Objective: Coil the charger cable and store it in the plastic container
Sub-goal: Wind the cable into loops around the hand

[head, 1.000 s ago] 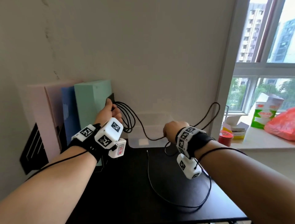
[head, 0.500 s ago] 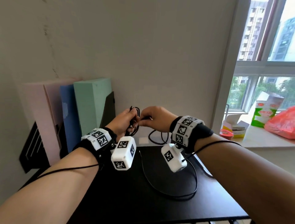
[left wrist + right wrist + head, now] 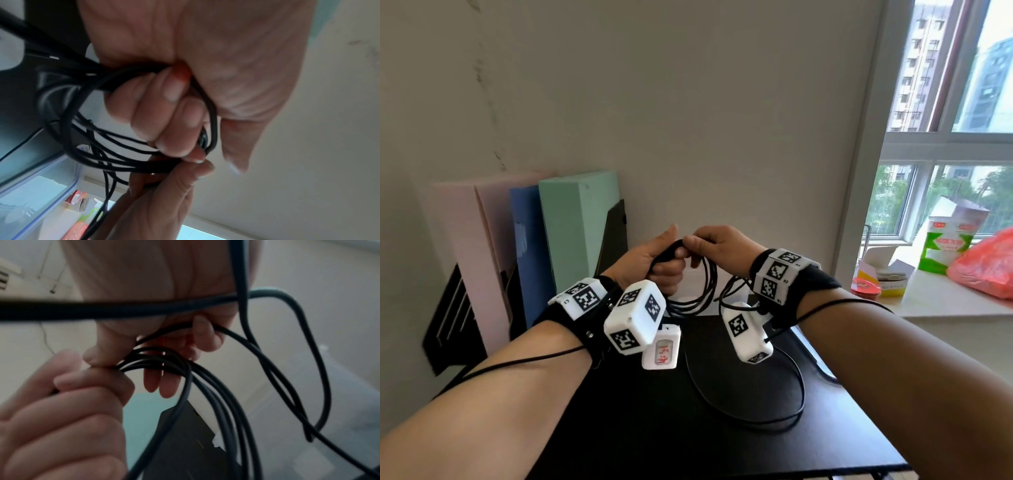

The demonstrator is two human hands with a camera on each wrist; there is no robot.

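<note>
The black charger cable [image 3: 702, 294] hangs in several loops from my two hands, which meet above the back of the table. My left hand [image 3: 659, 270] grips the gathered top of the coil, fingers curled round the bundle [image 3: 127, 164]. Touching it, my right hand [image 3: 709, 245] pinches a strand against that bundle [image 3: 156, 365]. A loose tail of cable [image 3: 796, 404] curves over the table under my right wrist. The clear plastic container [image 3: 41, 191], blue-rimmed, sits below the coil; my hands hide most of it in the head view.
Pink [image 3: 458, 260], blue [image 3: 524, 257] and green foam blocks [image 3: 575, 233] stand against the wall at left. The black table [image 3: 688, 438] ends near my forearms. On the windowsill at right are a green carton [image 3: 945, 246], a red bag [image 3: 986, 267] and a red-lidded tin [image 3: 864, 286].
A second ago my hands were apart with cable stretched between them. My right hand swung left to meet the left hand, laying another loop onto the coil; the tail on the table shortened.
</note>
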